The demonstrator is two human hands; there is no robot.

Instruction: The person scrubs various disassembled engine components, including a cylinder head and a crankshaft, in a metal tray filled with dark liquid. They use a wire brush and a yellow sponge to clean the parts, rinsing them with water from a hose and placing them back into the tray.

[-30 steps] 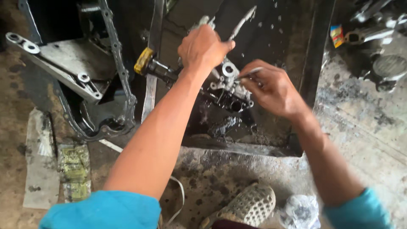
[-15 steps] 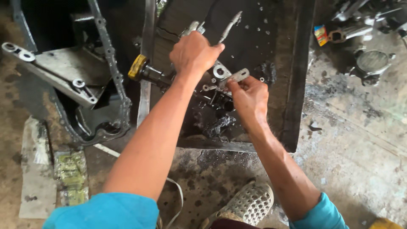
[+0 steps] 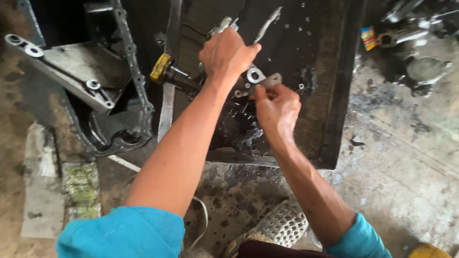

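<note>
Both sleeves (image 3: 124, 234) are bright turquoise. The tray (image 3: 342, 95) is black, oily and speckled with pale droplets. A yellow handle (image 3: 160, 68) stands out beside the dull silver metal part (image 3: 260, 79). The shoe (image 3: 282, 224) is grey-white with a dotted mesh pattern. The floor (image 3: 406, 167) is stained grey concrete.

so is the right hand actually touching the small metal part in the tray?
Touching. The head view shows the right hand with its fingertips pinching the grey metal part over the black tray; no gap visible.
</note>
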